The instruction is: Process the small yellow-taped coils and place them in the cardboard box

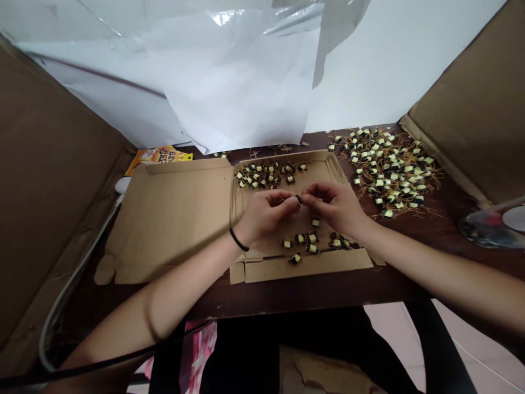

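Over an unfolded cardboard box (164, 219), my left hand (264, 214) and my right hand (337, 207) meet fingertip to fingertip. Both pinch one small wire-wound coil (299, 200) with a dark body; the fingers cover much of it. Below them on the cardboard lie several loose coils (312, 238) with yellow tape and thin copper-coloured leads. Behind my hands, a group of similar coils (268, 174) sits along the box's far side. To the right of the box is a large heap of coils (394, 169) on the dark table.
Cardboard panels (53, 148) stand on both sides, and white paper sheets (238, 82) hang at the back. A yellow-orange packet (159, 155) lies at the back left, near a white cable (77, 273). A clear plastic container (492, 224) sits at the right.
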### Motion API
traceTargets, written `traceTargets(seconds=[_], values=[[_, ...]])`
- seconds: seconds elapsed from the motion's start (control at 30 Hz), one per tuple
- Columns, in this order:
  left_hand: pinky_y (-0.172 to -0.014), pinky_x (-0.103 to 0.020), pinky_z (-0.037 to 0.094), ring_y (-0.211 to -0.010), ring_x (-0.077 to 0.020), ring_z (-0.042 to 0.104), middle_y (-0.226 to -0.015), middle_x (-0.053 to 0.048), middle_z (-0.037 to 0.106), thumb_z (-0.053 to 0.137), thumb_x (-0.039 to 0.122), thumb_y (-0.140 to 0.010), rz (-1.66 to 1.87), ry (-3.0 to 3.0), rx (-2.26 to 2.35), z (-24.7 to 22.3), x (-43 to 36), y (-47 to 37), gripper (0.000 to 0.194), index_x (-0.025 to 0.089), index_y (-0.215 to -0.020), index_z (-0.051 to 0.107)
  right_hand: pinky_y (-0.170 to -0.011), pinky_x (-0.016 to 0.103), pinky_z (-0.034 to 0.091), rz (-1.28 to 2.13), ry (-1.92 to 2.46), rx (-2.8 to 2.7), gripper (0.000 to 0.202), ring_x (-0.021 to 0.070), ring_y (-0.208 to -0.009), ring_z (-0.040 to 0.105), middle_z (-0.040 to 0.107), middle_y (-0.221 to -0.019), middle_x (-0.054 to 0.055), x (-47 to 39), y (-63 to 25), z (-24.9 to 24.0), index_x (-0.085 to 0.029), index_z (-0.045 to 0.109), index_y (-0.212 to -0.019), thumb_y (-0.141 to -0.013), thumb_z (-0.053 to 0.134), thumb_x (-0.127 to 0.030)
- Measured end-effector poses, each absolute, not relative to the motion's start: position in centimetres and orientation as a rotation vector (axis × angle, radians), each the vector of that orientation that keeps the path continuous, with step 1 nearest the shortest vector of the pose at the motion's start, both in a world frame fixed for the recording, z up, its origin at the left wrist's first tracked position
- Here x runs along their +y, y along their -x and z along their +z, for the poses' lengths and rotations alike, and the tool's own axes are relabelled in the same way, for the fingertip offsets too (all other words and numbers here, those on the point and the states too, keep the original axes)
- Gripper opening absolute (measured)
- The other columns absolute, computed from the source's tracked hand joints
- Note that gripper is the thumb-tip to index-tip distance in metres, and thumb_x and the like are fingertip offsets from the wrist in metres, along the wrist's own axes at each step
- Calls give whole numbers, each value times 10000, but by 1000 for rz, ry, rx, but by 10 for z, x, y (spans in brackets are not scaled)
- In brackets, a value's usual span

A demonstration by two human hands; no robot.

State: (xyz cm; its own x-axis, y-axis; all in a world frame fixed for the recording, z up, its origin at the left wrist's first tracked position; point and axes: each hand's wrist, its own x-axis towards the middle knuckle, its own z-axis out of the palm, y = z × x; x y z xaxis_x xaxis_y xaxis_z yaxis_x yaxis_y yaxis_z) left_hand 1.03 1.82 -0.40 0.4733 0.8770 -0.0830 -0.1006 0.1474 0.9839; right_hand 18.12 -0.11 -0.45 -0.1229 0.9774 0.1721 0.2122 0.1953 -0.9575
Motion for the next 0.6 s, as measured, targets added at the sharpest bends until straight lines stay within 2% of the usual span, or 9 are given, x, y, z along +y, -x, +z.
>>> traceTargets(seconds=[0.17, 0.33, 0.6], values=[[-648, -249, 500, -622, -89, 582, -681, -16, 657, 789, 396, -633, 816, -1190, 820, -3, 19, -11, 326, 119, -778, 695, -544, 254, 334, 892, 1212, -1620, 208, 100, -560, 433, 514, -598, -20, 0, -181, -3, -179, 561, -661, -760, 611, -355], [-597, -226, 474, -584, -83, 561, -646, -20, 653, 802, 410, -607, 787, -1238, 878, 2, 17, -11, 338, 110, -726, 698, -578, 246, 368, 695, 1265, -1700, 155, 130, -639, 510, 591, -645, 8, -3, -181, 1, -179, 593, -677, -763, 584, -307], [-576, -234, 466, -562, -90, 558, -622, -21, 650, 745, 340, -665, 803, -1288, 960, 1, 14, -13, 234, 119, -707, 683, -572, 247, 364, 587, 1336, -1776, 148, 128, -617, 522, 614, -634, 5, -5, -182, 6, -170, 616, -671, -769, 587, -277]])
